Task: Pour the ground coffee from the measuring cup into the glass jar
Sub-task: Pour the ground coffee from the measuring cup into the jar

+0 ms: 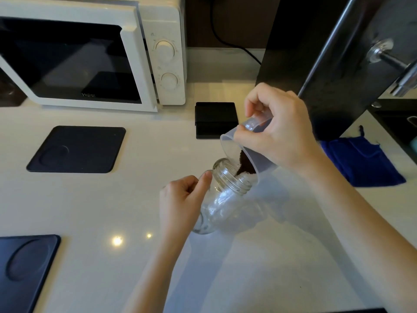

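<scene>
Ground coffee point(242, 166) slides in a dark stream from the lip of the translucent measuring cup point(243, 143) into the mouth of the glass jar point(225, 199), seen from your head camera. Your right hand point(279, 134) has its grip closed around the cup, thumb and fingers pinching the handle at the top, and the cup is tipped steeply with its rim just over the jar's threaded neck. Your left hand point(182, 204) grips the jar's side, below and left of the right grip, holding it tilted toward the cup with its base on the white bench point(112, 199). Beyond the right grip lies a small black square scale point(215, 119); to its right, a blue cloth point(361, 161).
</scene>
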Demonstrator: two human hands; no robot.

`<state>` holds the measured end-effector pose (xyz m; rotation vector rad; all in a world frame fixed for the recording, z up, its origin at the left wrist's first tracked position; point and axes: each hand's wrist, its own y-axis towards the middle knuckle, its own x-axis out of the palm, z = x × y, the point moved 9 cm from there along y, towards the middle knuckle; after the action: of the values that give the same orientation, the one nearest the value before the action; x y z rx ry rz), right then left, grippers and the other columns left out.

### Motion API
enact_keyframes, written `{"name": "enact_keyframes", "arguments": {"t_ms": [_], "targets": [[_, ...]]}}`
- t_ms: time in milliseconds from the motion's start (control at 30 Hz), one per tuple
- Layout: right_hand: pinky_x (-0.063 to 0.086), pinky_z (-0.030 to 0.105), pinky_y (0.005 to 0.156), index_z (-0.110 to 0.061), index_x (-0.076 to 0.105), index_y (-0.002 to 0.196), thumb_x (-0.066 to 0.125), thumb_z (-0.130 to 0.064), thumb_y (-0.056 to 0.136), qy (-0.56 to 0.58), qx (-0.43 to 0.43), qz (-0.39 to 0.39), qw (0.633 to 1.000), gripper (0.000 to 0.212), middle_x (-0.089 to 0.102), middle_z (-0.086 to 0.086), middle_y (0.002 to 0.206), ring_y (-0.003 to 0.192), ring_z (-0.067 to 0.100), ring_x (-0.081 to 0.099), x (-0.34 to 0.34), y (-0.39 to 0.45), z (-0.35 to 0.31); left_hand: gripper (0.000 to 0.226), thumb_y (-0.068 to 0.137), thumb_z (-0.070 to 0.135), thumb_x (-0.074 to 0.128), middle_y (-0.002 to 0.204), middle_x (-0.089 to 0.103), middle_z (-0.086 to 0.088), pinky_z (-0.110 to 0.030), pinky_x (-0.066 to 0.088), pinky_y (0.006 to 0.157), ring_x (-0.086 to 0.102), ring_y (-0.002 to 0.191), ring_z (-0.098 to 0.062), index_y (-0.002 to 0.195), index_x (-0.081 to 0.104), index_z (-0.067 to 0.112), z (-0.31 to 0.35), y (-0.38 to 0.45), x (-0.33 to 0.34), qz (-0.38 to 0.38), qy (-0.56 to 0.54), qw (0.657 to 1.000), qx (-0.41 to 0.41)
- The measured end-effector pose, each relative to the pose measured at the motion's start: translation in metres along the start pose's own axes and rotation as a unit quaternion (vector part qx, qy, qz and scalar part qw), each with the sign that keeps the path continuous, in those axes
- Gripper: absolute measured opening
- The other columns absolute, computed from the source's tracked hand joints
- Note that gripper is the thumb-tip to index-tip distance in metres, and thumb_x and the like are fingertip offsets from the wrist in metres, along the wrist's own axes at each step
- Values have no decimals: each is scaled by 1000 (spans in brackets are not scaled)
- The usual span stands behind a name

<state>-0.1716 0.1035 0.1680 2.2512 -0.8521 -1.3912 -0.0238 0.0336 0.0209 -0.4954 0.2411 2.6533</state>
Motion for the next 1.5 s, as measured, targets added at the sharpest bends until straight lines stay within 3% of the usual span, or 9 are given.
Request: {"name": "enact_keyframes", "arguments": {"t_ms": [200,367,467,800,900,1200,1367,1500], "targets": [[40,28,68,-16,49,75,67,-25,68,-5,-9,-23,1000,21,59,8,68,64,19,51,4,2,-4,60,82,37,61,36,18,4,-20,13,40,18,40,-11,41,23,17,-1,0,-2,6,1,1000,2],[33,14,66,-22,45,74,67,-26,67,-2,-12,-29,1000,23,58,3,68,64,13,48,6,3,-7,60,81,38,61,35,18,3,-20,14,40,18,41,-12,38,24,18,-3,0,-3,6,1,1000,-9],[33,13,62,-20,46,74,67,-25,67,2,-20,-33,999,23,57,2,67,62,12,47,6,5,-9,61,82,37,61,35,17,4,-20,14,39,18,40,-12,38,23,19,-3,-1,-3,6,-2,1000,-11],[33,14,66,-16,51,75,66,-25,66,-10,-31,-54,998,20,57,4,65,62,13,47,9,9,-15,61,82,35,63,37,16,5,-22,12,42,17,42,-12,42,19,19,-5,-3,-5,9,-9,1000,-14],[37,24,66,-14,52,76,66,-24,66,-8,-32,-51,998,20,57,4,65,62,16,48,8,8,-19,59,81,36,63,41,17,7,-26,13,45,17,45,-11,43,21,19,-8,-4,-7,13,-16,1000,-19],[35,26,71,-14,52,78,65,-26,67,-25,-47,-53,997,21,54,-1,67,63,14,48,12,7,-31,56,83,35,62,47,24,-10,-31,18,52,23,49,-18,44,27,13,-11,-5,-11,17,-37,999,-23],[41,37,68,-12,53,77,66,-22,66,-46,-63,-46,996,20,53,-1,64,61,14,46,13,9,-40,57,81,34,63,41,24,0,-26,18,46,22,44,-13,40,27,18,-14,-4,-11,23,-60,997,-32],[40,37,67,-13,53,76,67,-21,65,-54,-74,-52,994,20,53,-2,64,61,15,45,15,9,-45,59,81,33,63,40,21,7,-28,17,48,21,46,-14,39,25,19,-17,-5,-11,33,-72,996,-42]]}}
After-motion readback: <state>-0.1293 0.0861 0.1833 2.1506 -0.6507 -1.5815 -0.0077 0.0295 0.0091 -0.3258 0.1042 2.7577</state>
